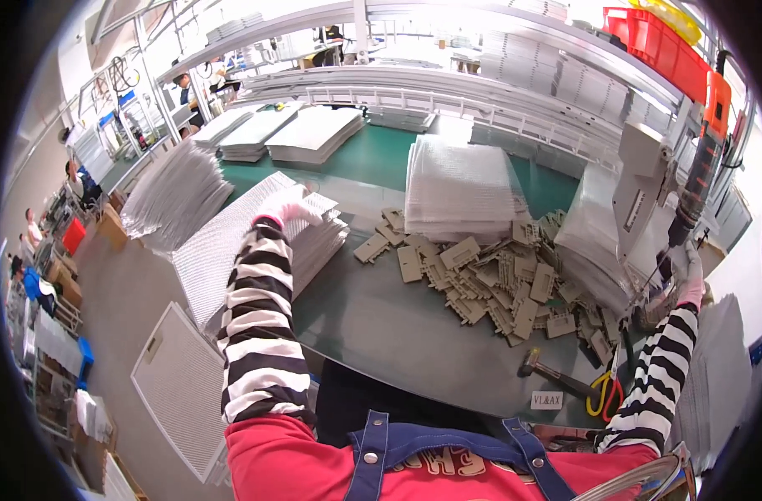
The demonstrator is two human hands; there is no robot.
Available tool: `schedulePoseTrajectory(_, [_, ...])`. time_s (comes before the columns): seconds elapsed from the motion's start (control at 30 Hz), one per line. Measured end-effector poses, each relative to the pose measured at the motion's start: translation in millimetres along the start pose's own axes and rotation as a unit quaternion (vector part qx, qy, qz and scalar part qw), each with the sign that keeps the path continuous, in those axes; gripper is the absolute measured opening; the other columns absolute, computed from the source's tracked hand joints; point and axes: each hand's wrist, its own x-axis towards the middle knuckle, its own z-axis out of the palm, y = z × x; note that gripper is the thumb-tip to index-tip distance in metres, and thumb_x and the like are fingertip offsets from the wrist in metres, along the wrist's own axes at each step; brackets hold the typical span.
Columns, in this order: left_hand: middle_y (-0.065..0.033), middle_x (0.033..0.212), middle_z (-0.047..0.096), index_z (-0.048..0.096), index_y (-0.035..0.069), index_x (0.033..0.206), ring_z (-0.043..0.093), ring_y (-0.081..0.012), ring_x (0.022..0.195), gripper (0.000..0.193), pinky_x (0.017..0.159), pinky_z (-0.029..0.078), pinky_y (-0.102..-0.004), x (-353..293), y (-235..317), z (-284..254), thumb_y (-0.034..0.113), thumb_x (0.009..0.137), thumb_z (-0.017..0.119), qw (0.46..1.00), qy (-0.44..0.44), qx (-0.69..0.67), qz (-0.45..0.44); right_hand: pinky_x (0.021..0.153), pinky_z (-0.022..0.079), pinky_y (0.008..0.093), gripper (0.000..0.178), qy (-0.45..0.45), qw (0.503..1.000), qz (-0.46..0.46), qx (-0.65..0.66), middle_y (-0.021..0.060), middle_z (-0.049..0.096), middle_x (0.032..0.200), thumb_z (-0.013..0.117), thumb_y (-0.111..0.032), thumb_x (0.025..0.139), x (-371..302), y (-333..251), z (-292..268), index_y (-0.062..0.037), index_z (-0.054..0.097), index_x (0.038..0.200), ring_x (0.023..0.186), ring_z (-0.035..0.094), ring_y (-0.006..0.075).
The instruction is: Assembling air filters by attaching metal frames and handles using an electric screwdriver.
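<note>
A navy-blue denim apron strap (370, 455) is lying nearest the camera, crossing a bright red shirt (285, 459). Beyond it, the left hand (287, 207), in a pale glove, is resting over a stack of white perforated panels (218, 242). That stack is fanning unevenly and reaching out past the table's left side, so a sideways push could send its upper sheets sliding to the floor.

The right hand (690, 271), gloved too, is reaching up close to the tip of an orange-and-black power screwdriver (705, 159), which is hanging nose-down; if the tool were swinging or running, its tip could catch the glove. Between the arms, a loose heap of beige plastic clips (481, 280) is spreading over the dark green tabletop (381, 317), and a dragging sleeve could scatter it. A dark-handled hammer (565, 377) and yellow-and-red-handled scissors (605, 381) are lying close to the front edge, where an elbow might knock them off.

The panels are lying directly beneath the left fingers, whose grip I cannot tell, white blending into white. The screwdriver's tip is sitting just beside the right fingers; whether they are closing on anything, I cannot tell.
</note>
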Motion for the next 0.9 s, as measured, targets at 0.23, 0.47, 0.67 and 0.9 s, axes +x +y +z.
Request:
schedulePoseTrajectory(0.23, [-0.0205, 0.124, 0.048, 0.035, -0.002, 0.133, 0.049, -0.0269, 0.113, 0.087, 0.097, 0.04, -0.0357, -55, -7, -56, 0.023, 0.063, 0.08, 0.899, 0.395, -0.15, 0.115, 0.087, 0.048, 0.0298, 0.03, 0.088, 0.995, 0.015, 0.052, 0.0067, 0.061, 0.113, 0.054, -0.016, 0.088, -49, 12, 35, -0.0022, 0.057, 0.115, 0.095, 0.061, 0.0204])
schedulePoseTrajectory(0.47, [-0.0197, 0.109, 0.049, 0.038, 0.012, 0.134, 0.049, -0.0349, 0.103, 0.084, 0.09, 0.04, -0.0418, -191, 77, -50, 0.022, 0.061, 0.077, 0.822, 0.533, 0.155, 0.126, 0.086, 0.046, 0.0289, 0.035, 0.105, 0.977, -0.179, -0.053, 0.0051, 0.058, 0.113, 0.052, -0.013, 0.088, -203, 9, 128, -0.0035, 0.051, 0.122, 0.1, 0.056, 0.0155])
schedulePoseTrajectory(0.67, [-0.0196, 0.127, 0.044, 0.024, 0.001, 0.139, 0.047, -0.0304, 0.118, 0.103, 0.102, 0.035, -0.0414, -280, 126, -51, 0.025, 0.056, 0.081, 0.781, 0.438, -0.117, 0.43, 0.079, 0.045, 0.0279, 0.043, 0.253, 0.911, -0.319, -0.068, 0.0068, 0.057, 0.11, 0.051, -0.011, 0.088, -307, -19, 147, -0.0009, 0.043, 0.129, 0.092, 0.055, 0.0114])
schedulePoseTrajectory(0.9, [-0.0127, 0.143, 0.027, 0.011, 0.011, 0.144, 0.027, -0.026, 0.133, 0.088, 0.111, 0.024, -0.0478, -294, 75, -65, 0.043, 0.08, 0.062, 0.642, 0.171, -0.353, 0.659, 0.058, 0.046, 0.0264, 0.03, 0.225, 0.944, -0.169, 0.173, 0.0043, 0.06, 0.091, 0.051, -0.026, 0.09, -290, -8, 137, -0.0081, 0.051, 0.114, 0.074, 0.056, 0.0137])
